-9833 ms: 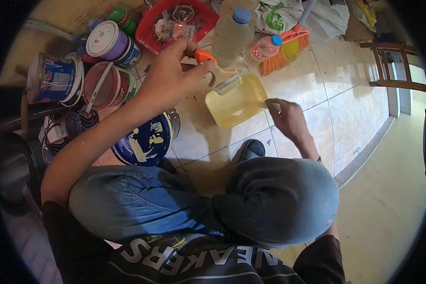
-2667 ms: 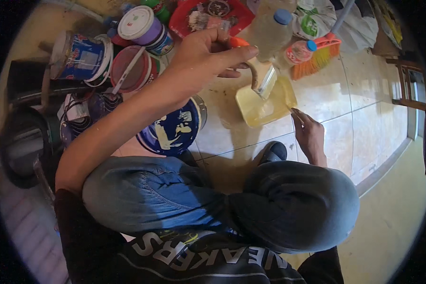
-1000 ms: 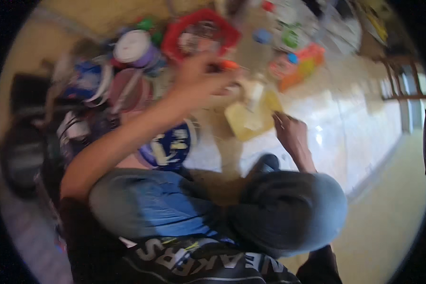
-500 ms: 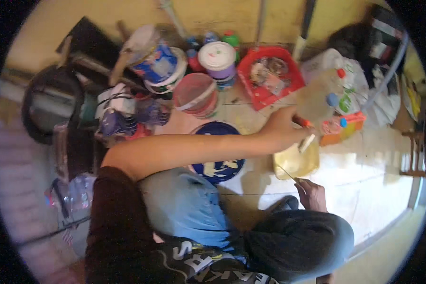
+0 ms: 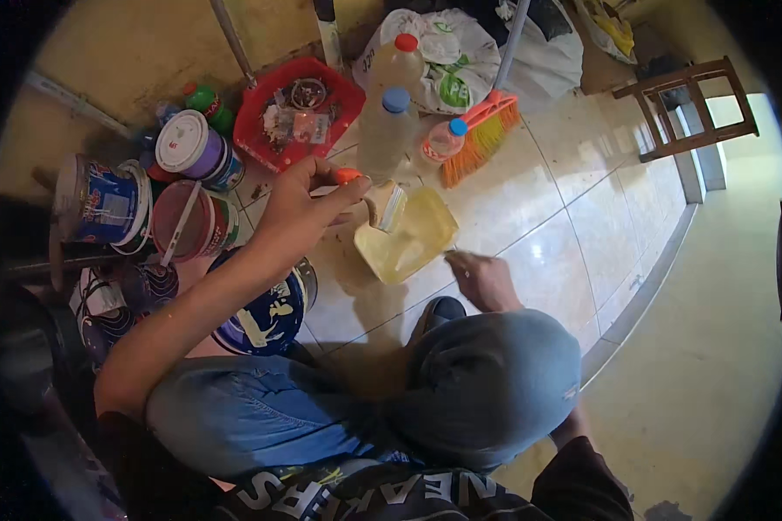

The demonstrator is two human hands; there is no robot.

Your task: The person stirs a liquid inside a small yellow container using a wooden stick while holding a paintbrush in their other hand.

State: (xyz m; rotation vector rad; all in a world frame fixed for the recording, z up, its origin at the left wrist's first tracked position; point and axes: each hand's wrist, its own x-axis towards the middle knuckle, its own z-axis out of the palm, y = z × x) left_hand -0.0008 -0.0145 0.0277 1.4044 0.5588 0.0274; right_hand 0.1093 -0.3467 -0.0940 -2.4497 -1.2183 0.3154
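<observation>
My left hand (image 5: 304,201) grips a paintbrush with an orange handle (image 5: 349,176), its metal band and pale bristles (image 5: 387,208) angled down over a shallow yellow plastic tray (image 5: 417,247). The tray sits on the tiles and has pale liquid in it. My right hand (image 5: 485,280) is closed just beyond the tray's lower right corner, partly behind my raised knee. What its fingers hold is too unclear to make out. Below my left forearm lies a dark blue lid or bucket (image 5: 268,326) smeared with cream paint.
Paint buckets (image 5: 104,200) crowd the left. A red dustpan (image 5: 269,148) with debris, plastic bottles (image 5: 382,139), an orange broom head (image 5: 478,148) and white bags (image 5: 539,56) line the back. A wooden chair (image 5: 691,100) stands at the right, beside a step (image 5: 617,321).
The view swung leftward half a second ago and has come back. My left hand still holds the brush over the tray. The thin stick seen in my right hand earlier is now indistinct.
</observation>
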